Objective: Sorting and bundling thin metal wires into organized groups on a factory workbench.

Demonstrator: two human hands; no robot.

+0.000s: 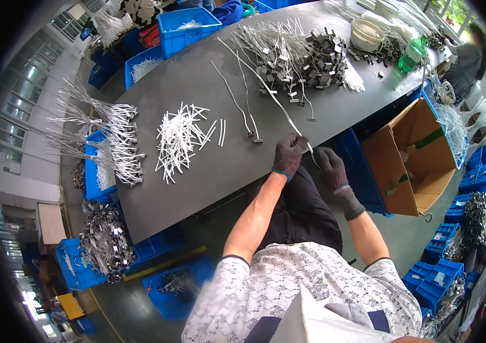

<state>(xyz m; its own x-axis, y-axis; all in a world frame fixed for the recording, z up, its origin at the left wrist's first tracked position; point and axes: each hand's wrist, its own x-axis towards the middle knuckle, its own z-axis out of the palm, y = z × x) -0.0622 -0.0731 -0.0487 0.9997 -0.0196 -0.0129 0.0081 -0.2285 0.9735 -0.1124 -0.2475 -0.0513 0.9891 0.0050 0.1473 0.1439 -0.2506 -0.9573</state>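
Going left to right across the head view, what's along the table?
White-and-grey wire bundles, loose pile of short white tubes, left hand in dark knit glove, right hand in matching glove, green plastic bottle.

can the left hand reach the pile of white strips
Likely yes, though the left hand seems busy with a wire; just two thin loose wires lie between it and the strips.

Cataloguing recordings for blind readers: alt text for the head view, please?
A gloved left hand holds a white cable beside the gloved right hand, at a dark table. White tubes and heaped cables lie on it; blue bins stand around.
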